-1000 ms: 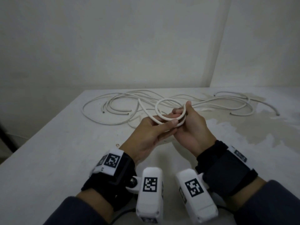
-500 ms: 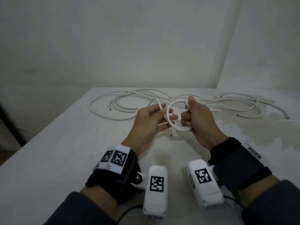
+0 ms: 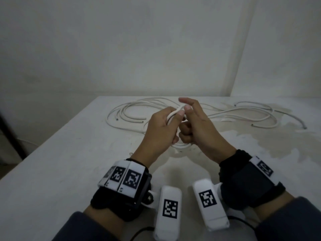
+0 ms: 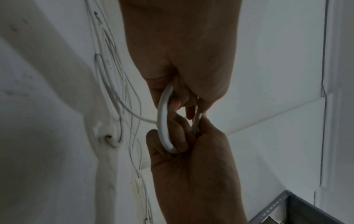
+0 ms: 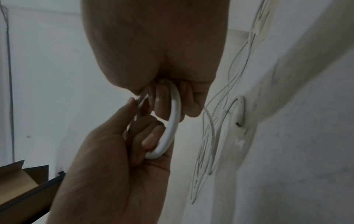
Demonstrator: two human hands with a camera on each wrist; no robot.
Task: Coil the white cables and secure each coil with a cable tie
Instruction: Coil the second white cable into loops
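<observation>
A small coil of white cable (image 3: 174,113) is held above the table between both hands. My left hand (image 3: 165,126) grips its left side, fingers curled round the strands. My right hand (image 3: 192,124) holds the right side, lower fingers hooked through the loop, forefinger sticking out. In the left wrist view the coil (image 4: 162,121) runs from my left hand (image 4: 182,68) down into my right hand (image 4: 191,163). The right wrist view shows the coil (image 5: 174,121) between my right hand (image 5: 153,53) and left hand (image 5: 114,166). No cable tie shows.
Several loose white cables (image 3: 130,112) sprawl over the back of the white table (image 3: 69,162), more at the right (image 3: 251,115). A stained patch marks the table's right side. A cardboard box (image 5: 19,181) and a metal shelf frame (image 4: 287,212) stand off the table.
The hands have come together and the left hand's fingers have curled round the coil. The loop, which faced me before, is now mostly hidden between the hands.
</observation>
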